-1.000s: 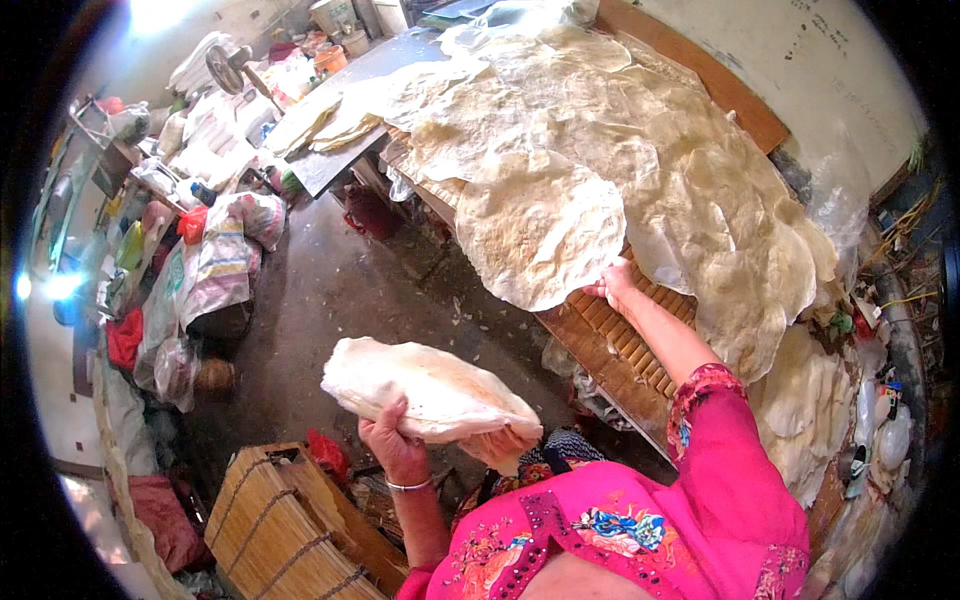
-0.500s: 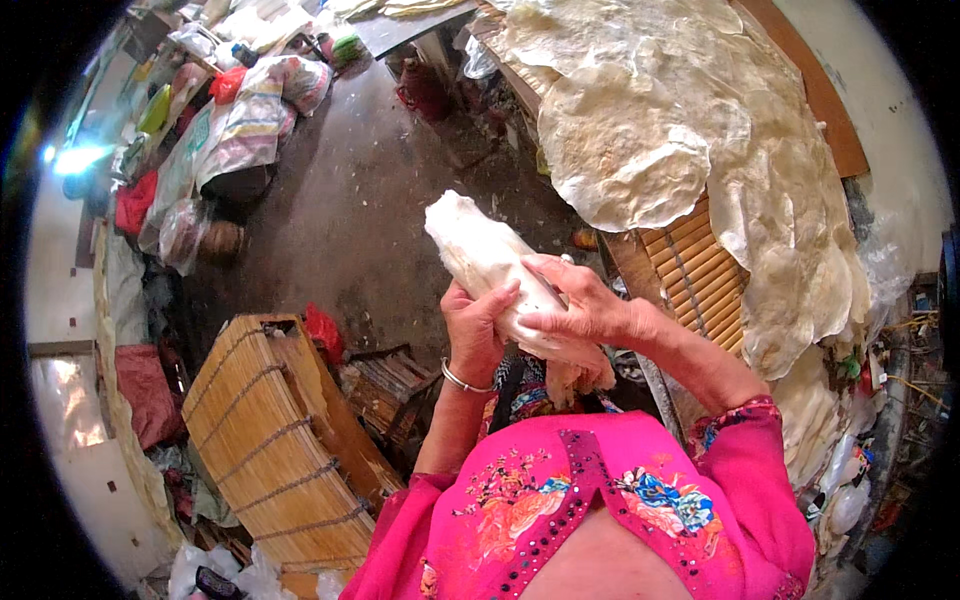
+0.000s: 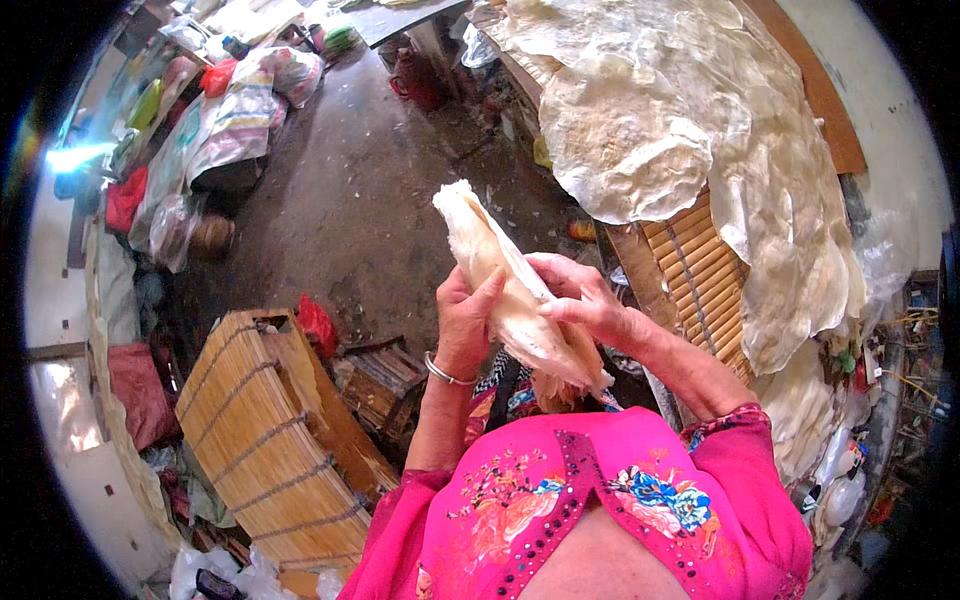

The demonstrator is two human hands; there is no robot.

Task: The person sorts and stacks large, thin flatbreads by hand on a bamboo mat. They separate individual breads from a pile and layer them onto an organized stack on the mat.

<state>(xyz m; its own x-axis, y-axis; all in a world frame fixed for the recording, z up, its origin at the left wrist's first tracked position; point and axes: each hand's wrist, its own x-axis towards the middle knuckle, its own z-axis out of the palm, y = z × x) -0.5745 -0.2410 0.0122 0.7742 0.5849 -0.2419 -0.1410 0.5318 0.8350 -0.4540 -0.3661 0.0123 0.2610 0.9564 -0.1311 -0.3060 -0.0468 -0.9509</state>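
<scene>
I see both hands clamped on a stack of thin pale round sheets [image 3: 510, 290], held on edge in front of the chest, tilted up and away. Left hand [image 3: 465, 325] grips the stack's left face, fingers wrapped round the near edge. Right hand [image 3: 580, 300] presses the right face, fingers curled over the top edge. Stack sits left of the slatted bamboo rack [image 3: 700, 270], apart from it. More pale sheets [image 3: 640, 140] lie spread across that rack. A folded bamboo mat [image 3: 260, 430] lies on the floor well left of the rack, below the stack.
</scene>
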